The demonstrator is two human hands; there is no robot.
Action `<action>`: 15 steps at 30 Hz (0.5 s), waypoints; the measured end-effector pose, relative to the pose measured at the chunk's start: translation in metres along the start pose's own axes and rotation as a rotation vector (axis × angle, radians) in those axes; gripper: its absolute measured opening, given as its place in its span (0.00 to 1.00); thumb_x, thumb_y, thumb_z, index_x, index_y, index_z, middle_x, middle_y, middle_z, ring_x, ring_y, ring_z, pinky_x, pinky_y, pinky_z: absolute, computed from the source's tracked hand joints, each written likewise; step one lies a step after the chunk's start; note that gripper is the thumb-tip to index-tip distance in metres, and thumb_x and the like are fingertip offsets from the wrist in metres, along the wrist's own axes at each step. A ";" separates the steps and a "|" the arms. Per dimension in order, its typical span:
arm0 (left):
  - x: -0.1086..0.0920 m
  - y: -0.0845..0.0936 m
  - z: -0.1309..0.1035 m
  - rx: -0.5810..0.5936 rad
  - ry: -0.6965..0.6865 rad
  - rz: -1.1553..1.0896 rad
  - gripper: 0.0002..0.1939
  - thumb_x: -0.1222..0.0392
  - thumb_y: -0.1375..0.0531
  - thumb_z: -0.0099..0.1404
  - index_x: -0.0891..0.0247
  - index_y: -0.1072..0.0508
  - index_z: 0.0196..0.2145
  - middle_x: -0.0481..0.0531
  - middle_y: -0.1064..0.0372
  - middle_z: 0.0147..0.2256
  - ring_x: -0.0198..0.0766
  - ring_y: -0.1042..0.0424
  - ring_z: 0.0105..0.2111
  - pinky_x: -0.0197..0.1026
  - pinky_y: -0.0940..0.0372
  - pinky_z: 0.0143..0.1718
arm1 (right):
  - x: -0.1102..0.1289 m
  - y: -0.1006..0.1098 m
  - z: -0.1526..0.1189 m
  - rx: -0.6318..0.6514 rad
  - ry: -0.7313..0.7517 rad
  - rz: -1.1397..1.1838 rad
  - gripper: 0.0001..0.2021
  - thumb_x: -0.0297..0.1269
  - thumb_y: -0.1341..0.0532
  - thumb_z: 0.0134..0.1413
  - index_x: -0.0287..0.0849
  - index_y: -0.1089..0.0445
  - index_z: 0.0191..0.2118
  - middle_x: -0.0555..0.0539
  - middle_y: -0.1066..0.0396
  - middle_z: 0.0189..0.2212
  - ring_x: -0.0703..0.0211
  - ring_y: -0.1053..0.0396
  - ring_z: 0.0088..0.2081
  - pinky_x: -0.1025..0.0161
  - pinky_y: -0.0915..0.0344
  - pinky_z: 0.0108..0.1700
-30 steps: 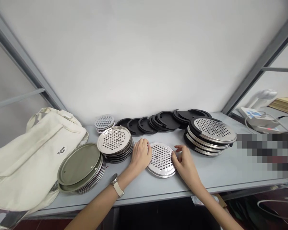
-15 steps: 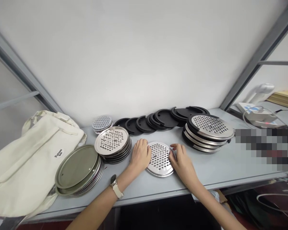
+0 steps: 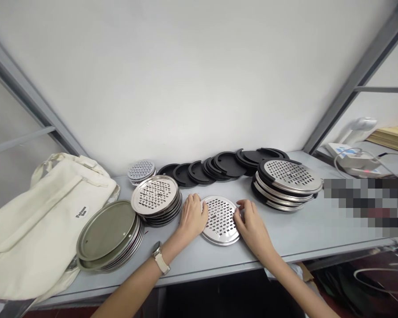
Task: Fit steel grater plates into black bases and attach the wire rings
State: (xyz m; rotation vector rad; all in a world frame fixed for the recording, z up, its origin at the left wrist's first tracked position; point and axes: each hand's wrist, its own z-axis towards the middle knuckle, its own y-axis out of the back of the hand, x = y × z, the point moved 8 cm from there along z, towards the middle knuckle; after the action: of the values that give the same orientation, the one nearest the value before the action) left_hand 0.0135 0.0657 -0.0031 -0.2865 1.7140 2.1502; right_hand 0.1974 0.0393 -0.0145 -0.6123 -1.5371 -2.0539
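A round silver grater plate (image 3: 220, 221) lies on the grey table between my hands. My left hand (image 3: 193, 215) is at its left edge, fingers bent, with the thumb by the rim. At the right rim, my right hand (image 3: 248, 219) rests with curved fingers and the thumb and fingertips touching the edge. Left of my left hand stands a stack of grater discs (image 3: 155, 194). Farther right is a stack of silver grater plates with black rings (image 3: 292, 174). Several black rings and discs (image 3: 230, 164) lie in an overlapping row behind the plate.
Olive-green round plates (image 3: 108, 229) are stacked at the left, beside a cream bag (image 3: 36, 221). Small grater discs (image 3: 141, 170) sit near the wall. A white device with cables (image 3: 348, 152) is at the right, by metal posts. The table's front edge (image 3: 212, 276) runs close below my hands.
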 end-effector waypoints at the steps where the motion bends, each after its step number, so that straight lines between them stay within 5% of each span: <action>1: 0.001 -0.001 0.000 -0.003 0.003 -0.010 0.07 0.60 0.53 0.68 0.63 0.38 0.35 0.58 0.38 0.36 0.47 0.34 0.40 0.48 0.39 0.43 | 0.001 0.000 0.000 0.002 0.003 0.013 0.10 0.42 0.54 0.62 0.43 0.44 0.44 0.42 0.35 0.40 0.53 0.32 0.36 0.60 0.39 0.35; 8: -0.002 0.008 0.000 -0.057 -0.029 -0.333 0.08 0.57 0.56 0.70 0.60 0.44 0.33 0.54 0.41 0.36 0.42 0.35 0.37 0.44 0.40 0.41 | -0.003 0.000 -0.001 0.059 -0.104 0.232 0.13 0.48 0.54 0.64 0.45 0.45 0.45 0.52 0.36 0.24 0.57 0.36 0.25 0.62 0.42 0.29; 15: 0.002 -0.006 0.006 0.074 0.013 -0.756 0.11 0.49 0.49 0.67 0.60 0.41 0.33 0.44 0.41 0.26 0.35 0.38 0.27 0.36 0.42 0.30 | -0.013 0.002 0.003 0.015 -0.128 0.610 0.15 0.52 0.48 0.61 0.46 0.44 0.44 0.55 0.37 0.21 0.61 0.40 0.24 0.66 0.44 0.26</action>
State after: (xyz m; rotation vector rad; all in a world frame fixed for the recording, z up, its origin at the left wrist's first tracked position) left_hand 0.0145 0.0727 -0.0079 -0.7825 1.3733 1.5237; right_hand 0.2092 0.0435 -0.0206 -1.0705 -1.2248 -1.5584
